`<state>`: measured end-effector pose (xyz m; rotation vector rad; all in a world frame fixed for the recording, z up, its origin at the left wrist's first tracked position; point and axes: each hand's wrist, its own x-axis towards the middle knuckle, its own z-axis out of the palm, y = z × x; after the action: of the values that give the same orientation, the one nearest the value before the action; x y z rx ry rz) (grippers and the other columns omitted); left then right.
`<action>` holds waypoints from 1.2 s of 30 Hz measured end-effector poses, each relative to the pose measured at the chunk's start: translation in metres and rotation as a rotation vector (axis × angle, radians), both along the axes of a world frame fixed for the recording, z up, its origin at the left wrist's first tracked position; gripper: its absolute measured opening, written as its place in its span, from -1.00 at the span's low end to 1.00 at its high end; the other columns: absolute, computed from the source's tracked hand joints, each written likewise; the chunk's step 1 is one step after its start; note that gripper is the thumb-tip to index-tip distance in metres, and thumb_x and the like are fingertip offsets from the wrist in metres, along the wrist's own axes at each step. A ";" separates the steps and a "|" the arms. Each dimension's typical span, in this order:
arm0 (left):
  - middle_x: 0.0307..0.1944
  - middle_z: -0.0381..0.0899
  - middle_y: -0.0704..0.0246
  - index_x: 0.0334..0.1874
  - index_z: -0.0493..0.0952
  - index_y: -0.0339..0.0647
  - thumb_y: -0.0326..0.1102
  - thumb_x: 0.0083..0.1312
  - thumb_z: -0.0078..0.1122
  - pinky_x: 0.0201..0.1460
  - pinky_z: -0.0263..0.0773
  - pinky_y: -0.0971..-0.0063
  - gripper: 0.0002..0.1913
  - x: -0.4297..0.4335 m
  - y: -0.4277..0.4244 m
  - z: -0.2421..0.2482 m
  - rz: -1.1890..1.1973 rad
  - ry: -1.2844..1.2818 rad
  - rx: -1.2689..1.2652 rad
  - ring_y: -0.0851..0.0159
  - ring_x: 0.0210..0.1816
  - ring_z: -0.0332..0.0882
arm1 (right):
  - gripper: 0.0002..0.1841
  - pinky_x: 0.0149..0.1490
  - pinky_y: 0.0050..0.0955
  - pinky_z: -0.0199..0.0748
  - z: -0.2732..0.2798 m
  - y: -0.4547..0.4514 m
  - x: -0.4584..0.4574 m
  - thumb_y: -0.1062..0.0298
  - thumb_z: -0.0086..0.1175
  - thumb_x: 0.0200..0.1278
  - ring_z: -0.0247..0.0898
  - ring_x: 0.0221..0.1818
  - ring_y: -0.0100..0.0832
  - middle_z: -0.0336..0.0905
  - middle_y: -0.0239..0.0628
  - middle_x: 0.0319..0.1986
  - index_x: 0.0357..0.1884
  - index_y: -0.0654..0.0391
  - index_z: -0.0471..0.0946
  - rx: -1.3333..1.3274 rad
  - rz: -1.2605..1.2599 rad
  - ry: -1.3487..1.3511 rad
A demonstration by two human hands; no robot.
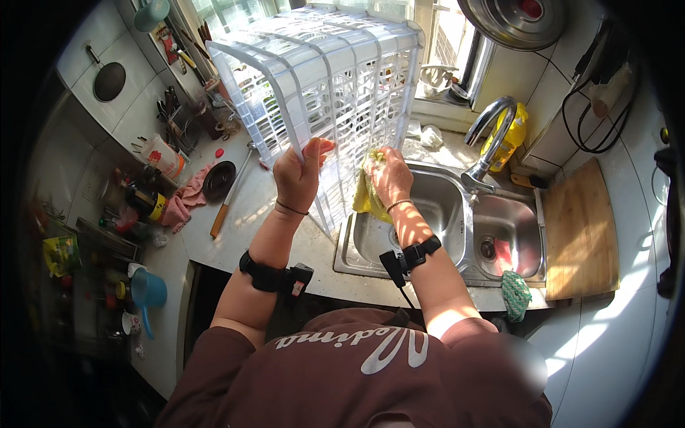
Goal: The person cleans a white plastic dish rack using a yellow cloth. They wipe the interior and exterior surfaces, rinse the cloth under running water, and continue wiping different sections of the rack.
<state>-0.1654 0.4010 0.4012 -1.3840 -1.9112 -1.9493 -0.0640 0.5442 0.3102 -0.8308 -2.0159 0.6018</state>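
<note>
A large white plastic lattice basket point(316, 69) stands tilted up on the counter beside the sink, its side wall facing me. My left hand point(301, 174) grips the near rim of the basket. In my right hand point(392, 174) is a yellow-green cloth point(369, 195), bunched in the fingers and held against the lattice wall. Below that hand lies the larger bowl of a stainless steel double sink point(434, 230). The far side of the basket is partly hidden by its own walls.
A chrome faucet point(489, 142) arches over the sink, with a yellow bottle point(505, 139) behind it. At right leans a wooden cutting board point(583, 230). A long wooden-handled tool point(220, 219), a dark bowl point(219, 180) and a pink cloth point(187, 198) lie left. A green cloth point(516, 297) hangs over the sink edge.
</note>
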 end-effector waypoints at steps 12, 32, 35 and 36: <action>-0.21 0.62 0.31 -0.13 0.52 -0.34 -0.35 0.35 0.04 -0.08 0.40 0.62 -0.81 -0.008 -0.010 -0.032 -0.115 -0.138 0.185 0.44 -0.17 0.56 | -0.72 -0.07 -0.31 0.39 -0.045 0.035 0.034 0.24 0.18 -0.01 0.43 -0.18 -0.15 0.46 -0.20 -0.25 -0.24 0.12 0.49 -0.233 -0.025 0.147; -0.19 0.59 0.13 -0.04 0.47 -0.53 -0.51 0.32 0.02 0.03 0.51 0.40 -0.77 -0.007 -0.014 -0.049 -0.242 -0.309 -0.064 0.19 -0.10 0.59 | -0.64 -0.21 -0.18 0.38 0.153 0.076 -0.003 0.16 0.20 0.07 0.42 -0.30 -0.02 0.45 -0.10 -0.38 -0.25 0.18 0.35 0.333 -0.147 0.421; -0.25 0.65 0.26 -0.08 0.54 -0.42 -0.48 0.29 0.11 -0.11 0.49 0.63 -0.79 -0.006 -0.014 -0.048 -0.265 -0.380 -0.001 0.44 -0.20 0.60 | -0.60 -0.24 -0.15 0.38 0.135 0.071 -0.002 0.09 0.18 0.10 0.43 -0.30 0.01 0.47 -0.07 -0.36 -0.25 0.19 0.32 0.311 -0.175 0.291; -0.25 0.65 0.27 -0.08 0.54 -0.42 -0.48 0.28 0.11 -0.10 0.49 0.64 -0.79 -0.006 -0.014 -0.048 -0.254 -0.365 -0.015 0.44 -0.20 0.60 | -0.59 -0.24 -0.15 0.40 0.132 0.070 0.000 0.09 0.18 0.10 0.44 -0.30 0.01 0.48 -0.06 -0.36 -0.22 0.19 0.34 0.305 -0.181 0.240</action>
<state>-0.1714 0.3868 0.3532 -1.4148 -1.9726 -2.4610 -0.0637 0.6144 0.4424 -0.7094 -1.7364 0.2670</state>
